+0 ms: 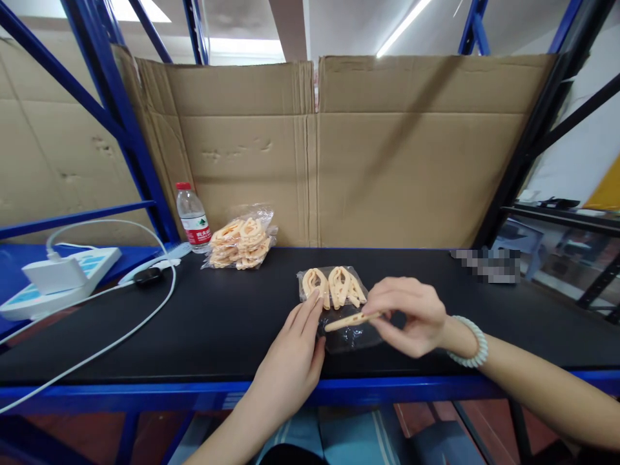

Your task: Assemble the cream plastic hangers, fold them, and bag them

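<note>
Pinched in my right hand point(409, 315) is a beige plastic piece point(351, 321) with small holes, held nearly level above a clear plastic bag point(356, 339). Several beige looped pieces point(340, 287) lie at the far end of the bag, on the black tabletop. My left hand point(295, 352) rests at the bag's left edge, its fingers stretched out and lying together, fingertips by the leftmost loop. It holds nothing that I can see.
A filled clear bag of beige pieces point(242, 242) sits at the back left beside a water bottle point(192, 216). A power strip point(62, 284) and white cable point(140, 329) occupy the left side. Cardboard point(411, 155) stands behind the table point(203, 323). A blurred item point(489, 265) lies back right.
</note>
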Available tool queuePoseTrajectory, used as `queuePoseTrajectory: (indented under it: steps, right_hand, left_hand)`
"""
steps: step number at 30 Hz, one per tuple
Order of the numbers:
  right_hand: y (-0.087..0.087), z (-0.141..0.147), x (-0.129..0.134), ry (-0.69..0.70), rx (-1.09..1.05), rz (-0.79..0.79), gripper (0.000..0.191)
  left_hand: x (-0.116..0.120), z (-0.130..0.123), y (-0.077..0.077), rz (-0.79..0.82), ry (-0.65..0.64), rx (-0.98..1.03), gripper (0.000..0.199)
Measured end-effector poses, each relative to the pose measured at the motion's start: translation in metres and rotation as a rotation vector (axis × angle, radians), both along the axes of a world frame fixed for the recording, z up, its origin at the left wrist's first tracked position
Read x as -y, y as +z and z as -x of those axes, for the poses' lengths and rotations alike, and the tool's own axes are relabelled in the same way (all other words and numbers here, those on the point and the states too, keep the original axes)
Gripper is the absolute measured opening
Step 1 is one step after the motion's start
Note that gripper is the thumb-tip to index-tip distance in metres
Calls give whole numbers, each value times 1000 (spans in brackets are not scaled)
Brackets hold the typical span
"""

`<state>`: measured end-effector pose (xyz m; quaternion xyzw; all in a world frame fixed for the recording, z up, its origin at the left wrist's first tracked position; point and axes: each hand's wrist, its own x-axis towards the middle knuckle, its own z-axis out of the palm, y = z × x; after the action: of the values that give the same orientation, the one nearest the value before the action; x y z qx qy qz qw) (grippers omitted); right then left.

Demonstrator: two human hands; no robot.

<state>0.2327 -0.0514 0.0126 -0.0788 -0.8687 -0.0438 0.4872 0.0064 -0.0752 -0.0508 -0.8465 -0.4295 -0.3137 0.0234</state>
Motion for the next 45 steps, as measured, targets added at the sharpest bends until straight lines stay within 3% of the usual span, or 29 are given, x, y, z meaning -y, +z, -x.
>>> queuePoseTrajectory:
  steps: [5,7,12,17,21,28,35,45]
  right_hand:
    - [-11,10,4,-24,298,-381,19]
    - [-10,13,6,-78,356,-449,14]
    - [-3,16,15,-137,451,-492,23]
    - [-6,15,19,-157,400,-524,22]
    - [-17,20,15,-270,478,-569,23]
    - [-36,30,4,-513,550,-517,29]
    - [-41,31,-9,-670,509,-581,28]
    - [-37,27,-20,-613,544,-610,32]
  left_hand:
    - [1,0,0,5,-13,6,58]
    - [1,0,0,11,-15,6,59]
    - [3,0,1,40,-9,12,61]
    - [3,0,2,39,-13,27,63]
    - [2,0,1,37,-21,42,66]
    - [6,-2,-1,38,-2,32,70]
    - [7,-2,1,28,6,14,70]
    - [3,0,-2,-4,1,-2,69]
